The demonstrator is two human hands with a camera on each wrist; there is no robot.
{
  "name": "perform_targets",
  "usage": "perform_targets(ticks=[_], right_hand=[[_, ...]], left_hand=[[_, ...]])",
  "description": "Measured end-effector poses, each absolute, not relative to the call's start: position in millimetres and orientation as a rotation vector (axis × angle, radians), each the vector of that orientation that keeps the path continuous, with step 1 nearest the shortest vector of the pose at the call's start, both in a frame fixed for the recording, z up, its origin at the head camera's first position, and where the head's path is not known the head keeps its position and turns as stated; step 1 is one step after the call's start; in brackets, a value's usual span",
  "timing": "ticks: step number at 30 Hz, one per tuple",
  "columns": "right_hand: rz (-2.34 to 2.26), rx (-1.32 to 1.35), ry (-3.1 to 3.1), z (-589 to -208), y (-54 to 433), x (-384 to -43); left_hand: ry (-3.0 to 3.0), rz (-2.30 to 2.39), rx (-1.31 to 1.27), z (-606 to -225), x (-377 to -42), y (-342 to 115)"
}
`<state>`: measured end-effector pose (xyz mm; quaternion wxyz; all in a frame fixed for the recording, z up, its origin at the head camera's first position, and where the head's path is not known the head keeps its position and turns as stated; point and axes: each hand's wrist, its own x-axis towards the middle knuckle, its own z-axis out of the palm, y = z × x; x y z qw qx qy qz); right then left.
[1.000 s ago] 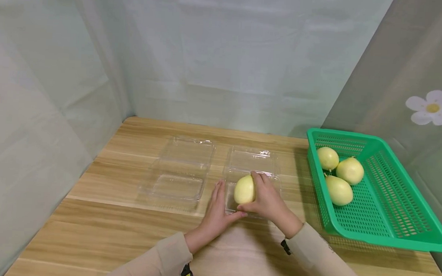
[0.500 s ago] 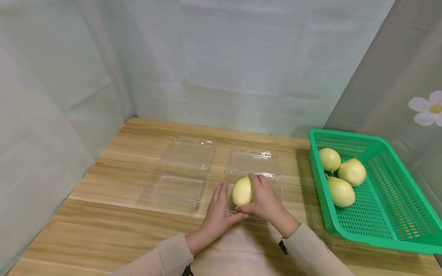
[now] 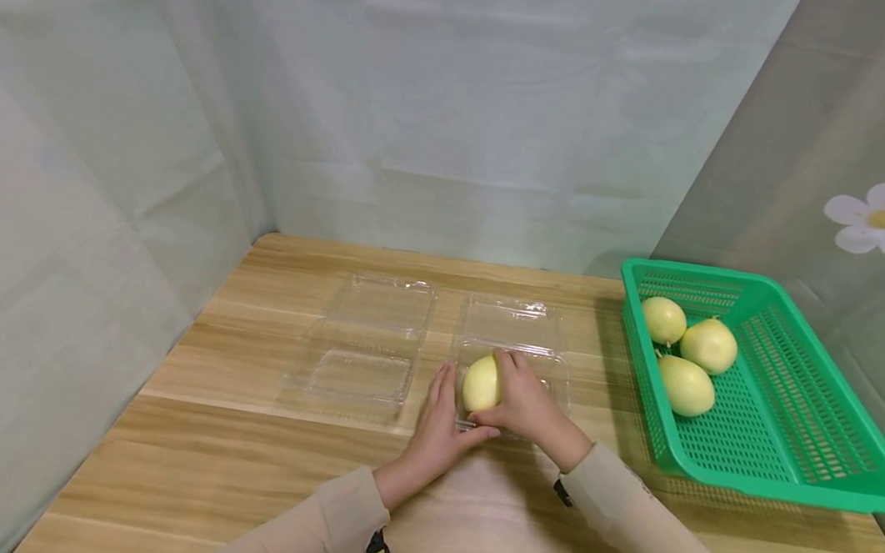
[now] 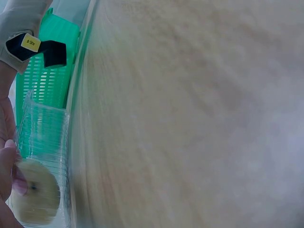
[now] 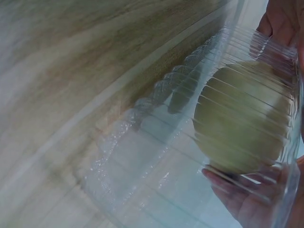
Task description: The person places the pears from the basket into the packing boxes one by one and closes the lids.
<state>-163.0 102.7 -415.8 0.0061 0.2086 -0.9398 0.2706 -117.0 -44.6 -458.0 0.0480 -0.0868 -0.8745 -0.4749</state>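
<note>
My right hand (image 3: 526, 404) grips a small pale yellow melon (image 3: 479, 384) from its right side. The melon is in the left part of a clear plastic clamshell box (image 3: 511, 323), whose lid lies open toward the back. Alongside the box's left wall rests my left hand (image 3: 434, 433), fingers straight, thumb stretched along the front rim. Seen through the ribbed clear wall in the right wrist view, the melon (image 5: 240, 118) has fingertips above and below it. The left wrist view catches the melon (image 4: 35, 197) at the lower left; whether it touches the box floor I cannot tell.
A second clear clamshell box (image 3: 362, 377) lies open to the left. On the right stands a green perforated basket (image 3: 769, 486) with three pale yellow melons (image 3: 709, 346) at its left end. The wooden table (image 3: 199, 472) meets pale curtains at the back and sides.
My right hand and the melon have shifted slightly left within the box, toward my left hand. The left hand holds its place by the box wall. The head view has drifted a little.
</note>
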Motion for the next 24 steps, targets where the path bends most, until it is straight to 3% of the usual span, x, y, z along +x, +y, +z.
perform_targets(ticks=[24], right_hand=[[0.856, 0.691, -2.98, -417.4, 97.9, -166.4]], left_hand=[[-2.664, -1.442, -0.272, -458.2, -116.4, -44.7]])
